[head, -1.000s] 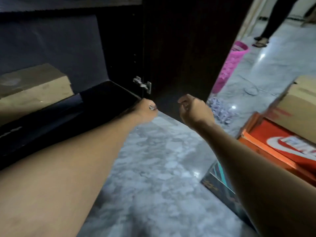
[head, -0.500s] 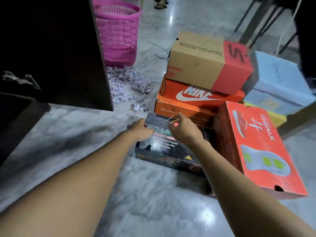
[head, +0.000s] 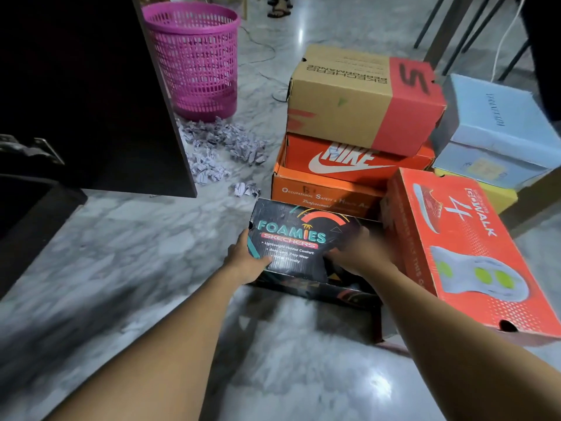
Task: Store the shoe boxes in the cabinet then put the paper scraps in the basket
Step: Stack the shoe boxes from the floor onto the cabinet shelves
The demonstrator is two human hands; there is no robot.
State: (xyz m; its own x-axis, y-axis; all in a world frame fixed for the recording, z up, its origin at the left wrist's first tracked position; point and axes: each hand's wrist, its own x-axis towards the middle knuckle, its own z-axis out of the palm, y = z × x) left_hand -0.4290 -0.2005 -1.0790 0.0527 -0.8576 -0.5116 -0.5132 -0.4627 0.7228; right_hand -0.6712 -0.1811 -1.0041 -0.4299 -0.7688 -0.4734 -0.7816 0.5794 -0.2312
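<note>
A black Foamies shoe box (head: 299, 238) lies on the marble floor, its lid tilted toward me. My left hand (head: 246, 259) grips its left end and my right hand (head: 364, 253) grips its right side. Behind it stand an orange box (head: 318, 196), a red Nike box (head: 358, 162) and a brown-and-red Skechers box (head: 364, 95), stacked. A red GoWalk box (head: 461, 247) leans at the right, with a light blue box (head: 498, 132) behind. Crumpled paper scraps (head: 221, 147) lie before the pink basket (head: 194, 59). The dark cabinet's open door (head: 100, 95) is at the left.
A yellow box (head: 501, 196) shows under the blue one. The cabinet's low shelf edge (head: 33, 220) is at the far left. A person's sandalled feet (head: 277, 7) stand at the top. Chair legs (head: 449, 31) and a cable are at the top right.
My view swung from the cabinet to the pile of boxes. Both hands left the cabinet, reached down and took hold of the black Foamies box, whose lid now tilts up toward me.
</note>
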